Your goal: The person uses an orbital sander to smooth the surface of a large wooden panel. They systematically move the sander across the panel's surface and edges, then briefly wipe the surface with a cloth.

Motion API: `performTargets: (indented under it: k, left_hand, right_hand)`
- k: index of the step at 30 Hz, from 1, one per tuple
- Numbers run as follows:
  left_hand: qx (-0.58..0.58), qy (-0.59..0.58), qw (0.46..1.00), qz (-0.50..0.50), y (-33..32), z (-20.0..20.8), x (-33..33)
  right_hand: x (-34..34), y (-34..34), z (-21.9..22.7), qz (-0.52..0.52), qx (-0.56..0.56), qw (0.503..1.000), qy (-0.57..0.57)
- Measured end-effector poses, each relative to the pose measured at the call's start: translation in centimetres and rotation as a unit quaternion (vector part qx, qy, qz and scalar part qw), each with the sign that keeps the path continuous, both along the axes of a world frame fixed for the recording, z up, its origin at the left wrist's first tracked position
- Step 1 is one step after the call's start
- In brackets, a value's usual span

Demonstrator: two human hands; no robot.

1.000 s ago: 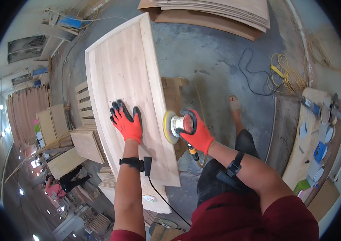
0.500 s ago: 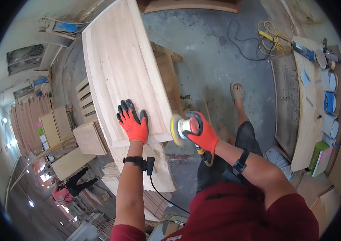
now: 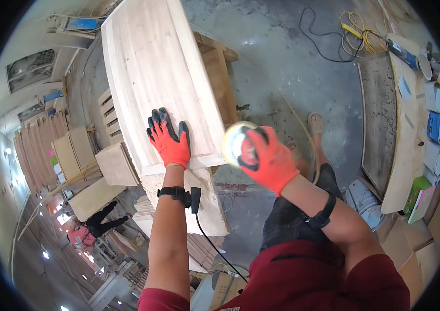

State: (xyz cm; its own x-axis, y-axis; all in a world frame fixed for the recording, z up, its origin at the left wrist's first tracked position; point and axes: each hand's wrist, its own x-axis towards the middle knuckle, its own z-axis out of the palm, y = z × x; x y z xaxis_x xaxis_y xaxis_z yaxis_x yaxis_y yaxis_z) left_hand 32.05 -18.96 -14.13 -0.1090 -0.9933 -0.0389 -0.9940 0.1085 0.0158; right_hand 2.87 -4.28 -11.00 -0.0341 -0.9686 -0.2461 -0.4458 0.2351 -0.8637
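Observation:
My left hand point(image 3: 169, 140), in a red glove with black fingertips, rests flat on a pale wooden panel point(image 3: 150, 67), its fingers spread. The panel has a raised border and lies across wooden supports point(image 3: 220, 67). In my right hand point(image 3: 272, 158), gloved the same way, is a round orbital sander point(image 3: 240, 145) with a yellow-rimmed pad. My fingers wrap round its top. The sander is at the panel's near right corner; motion smears it a little, and I cannot tell whether the pad touches the edge. A yellowish hose point(image 3: 303, 122) runs along the floor near my legs.
On the right, a bench point(image 3: 406, 150) holds an angle grinder point(image 3: 401, 53), sanding discs and boxes. Yellow and black cords point(image 3: 360, 36) lie coiled at the far right. Stacked boards point(image 3: 118, 165) stand left of the panel. Another person point(image 3: 88, 233) works at the lower left.
The sander has tipped from edge-on to flatter, showing more of its top, as my right hand turned over it. My view has shifted slightly; my left hand stays flat on the panel.

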Motion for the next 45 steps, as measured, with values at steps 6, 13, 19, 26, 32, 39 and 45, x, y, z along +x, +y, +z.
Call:
performTargets:
  k: [6,13,19,26,32,39,45]
  left_hand:
    - [0.004,0.01,1.0,0.011,-0.1,0.1,-0.3]
    - [0.001,0.013,1.0,0.005,0.3,0.1,-0.1]
    - [0.023,0.003,1.0,0.003,0.2,0.5,-0.5]
    - [0.013,0.011,1.0,-0.002,-0.2,1.2,-1.4]
    - [0.021,-0.002,1.0,0.009,0.3,1.7,-1.3]
    - [0.03,0.01,0.999,-0.005,-0.3,1.6,-1.8]
    - [0.016,0.036,0.999,-0.018,-0.3,2.2,-2.1]
  right_hand:
    - [1.9,-0.2,-3.2,-0.048,-0.013,0.989,-0.138]
    - [3.1,-1.9,-12.7,-0.11,0.299,0.636,-0.703]
    - [3.9,-2.3,-13.8,-0.158,0.227,0.694,-0.665]
    - [4.0,-4.9,2.1,-0.038,-0.013,0.998,0.054]
    - [2.6,-6.7,0.2,-0.091,-0.003,0.995,0.031]
    - [2.9,-8.8,-14.7,-0.205,0.249,0.636,-0.701]
    - [0.5,-11.6,-7.3,-0.209,0.088,0.944,-0.238]
